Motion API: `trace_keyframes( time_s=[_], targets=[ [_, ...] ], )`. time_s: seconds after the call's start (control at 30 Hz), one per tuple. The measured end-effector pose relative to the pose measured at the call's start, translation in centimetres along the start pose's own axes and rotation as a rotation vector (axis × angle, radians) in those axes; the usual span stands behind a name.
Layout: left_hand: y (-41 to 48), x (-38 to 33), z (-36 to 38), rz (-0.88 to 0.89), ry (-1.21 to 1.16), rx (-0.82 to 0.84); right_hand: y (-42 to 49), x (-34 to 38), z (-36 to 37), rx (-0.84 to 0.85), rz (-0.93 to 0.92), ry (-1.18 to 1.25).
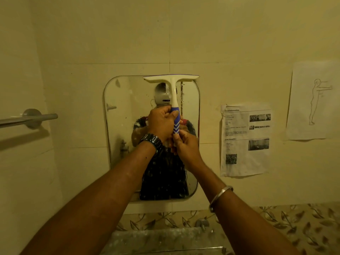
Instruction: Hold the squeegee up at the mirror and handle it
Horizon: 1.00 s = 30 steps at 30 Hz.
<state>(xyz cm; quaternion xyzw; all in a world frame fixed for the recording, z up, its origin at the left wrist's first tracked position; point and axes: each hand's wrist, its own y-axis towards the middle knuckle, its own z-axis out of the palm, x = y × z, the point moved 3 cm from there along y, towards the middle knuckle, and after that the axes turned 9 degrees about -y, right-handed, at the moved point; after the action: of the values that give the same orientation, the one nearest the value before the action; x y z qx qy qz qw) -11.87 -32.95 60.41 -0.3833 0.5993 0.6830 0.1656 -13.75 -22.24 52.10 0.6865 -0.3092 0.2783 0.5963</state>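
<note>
A white squeegee [171,80] with a blue-and-white handle stands upright against a wall mirror [121,126], its blade along the mirror's top right edge. My left hand [161,122], with a dark watch on its wrist, grips the upper part of the handle. Just below it, my right hand [185,146], a metal bangle on its forearm, holds the handle's lower end. The mirror is wet and spotted, and it reflects a person in a dark patterned top.
A metal towel bar [29,119] juts from the left wall. Two paper sheets hang right of the mirror: a printed notice [245,140] and a figure drawing [312,102]. Below run a leaf-patterned tile band [294,223] and a glass shelf [165,240].
</note>
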Motion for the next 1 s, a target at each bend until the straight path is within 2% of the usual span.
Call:
trace_keyframes(
  time_s=[0.4,0.67,1.0],
  targets=[
    [-3.4,3.5,-0.1,-0.102,0.001,0.006,-2.6,-4.6,1.6,0.038,0.060,-0.077],
    [-0.7,0.2,-0.9,0.015,-0.003,-0.040,0.2,-1.1,1.1,0.001,-0.023,-0.059],
    [-3.1,3.3,-0.5,-0.082,0.030,-0.051,-1.8,-5.0,2.2,0.017,0.077,-0.082]
  ],
)
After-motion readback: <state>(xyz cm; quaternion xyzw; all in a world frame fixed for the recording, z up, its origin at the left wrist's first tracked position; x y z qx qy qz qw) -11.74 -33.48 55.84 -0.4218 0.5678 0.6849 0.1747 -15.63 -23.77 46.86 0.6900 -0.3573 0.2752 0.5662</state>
